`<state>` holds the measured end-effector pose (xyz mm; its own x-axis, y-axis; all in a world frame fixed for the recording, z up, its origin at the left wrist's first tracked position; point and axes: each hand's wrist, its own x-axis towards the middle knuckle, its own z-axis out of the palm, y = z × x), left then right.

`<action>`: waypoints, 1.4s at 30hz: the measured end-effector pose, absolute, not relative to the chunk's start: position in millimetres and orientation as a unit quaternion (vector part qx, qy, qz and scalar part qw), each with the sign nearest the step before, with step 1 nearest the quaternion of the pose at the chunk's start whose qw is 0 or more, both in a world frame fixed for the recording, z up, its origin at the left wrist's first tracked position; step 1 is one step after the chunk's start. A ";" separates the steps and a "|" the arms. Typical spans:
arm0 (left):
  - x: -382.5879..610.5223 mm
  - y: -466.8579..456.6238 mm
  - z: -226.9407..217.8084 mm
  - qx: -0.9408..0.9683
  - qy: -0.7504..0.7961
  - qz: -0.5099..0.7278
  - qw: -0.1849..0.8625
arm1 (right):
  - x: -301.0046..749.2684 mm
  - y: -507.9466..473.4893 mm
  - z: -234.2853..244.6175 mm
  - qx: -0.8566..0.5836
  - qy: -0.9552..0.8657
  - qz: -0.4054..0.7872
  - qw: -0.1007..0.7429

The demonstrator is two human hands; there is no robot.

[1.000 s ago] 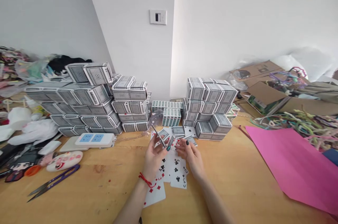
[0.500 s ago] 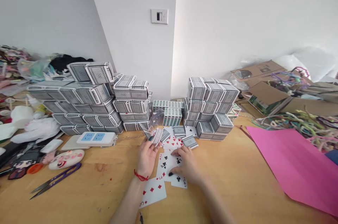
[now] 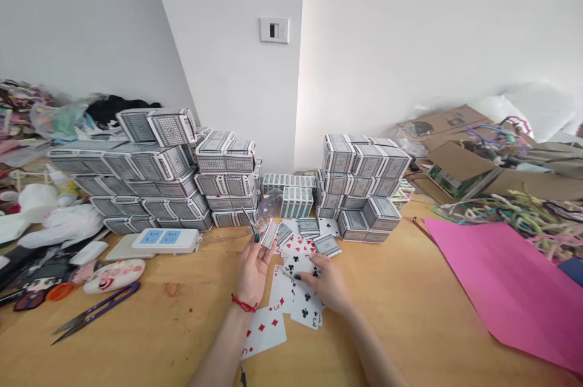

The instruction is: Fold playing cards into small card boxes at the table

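Observation:
Playing cards (image 3: pixel 298 247) lie scattered on the wooden table (image 3: pixel 159 320), some face up, some face down. My left hand (image 3: pixel 253 268), with a red string at the wrist, is raised and pinches a few cards (image 3: pixel 264 232) between fingertips. My right hand (image 3: pixel 325 287) rests on the face-up club cards (image 3: pixel 306 308) with its fingers bent, lifting one card's edge. A face-up diamond card (image 3: pixel 266 329) lies by my left forearm.
Stacks of boxed card decks (image 3: pixel 155 174) stand at the back left and another stack (image 3: pixel 359 183) at the back right. A power strip (image 3: pixel 166 240), purple snips (image 3: pixel 93 311), a pink paper sheet (image 3: pixel 501 284), cardboard boxes (image 3: pixel 460 156) and coloured pipe cleaners (image 3: pixel 514 211) surround the cards.
My left hand moved left and up with its cards. My right hand came down onto the face-up cards and now curls under one card's edge.

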<state>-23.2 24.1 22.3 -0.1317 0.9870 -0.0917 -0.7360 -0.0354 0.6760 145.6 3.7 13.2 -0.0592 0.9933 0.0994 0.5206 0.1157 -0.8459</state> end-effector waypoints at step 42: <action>-19.1 19.2 14.3 0.336 0.357 0.623 0.610 | 158.8 12.4 10.4 -0.358 -0.268 0.620 0.645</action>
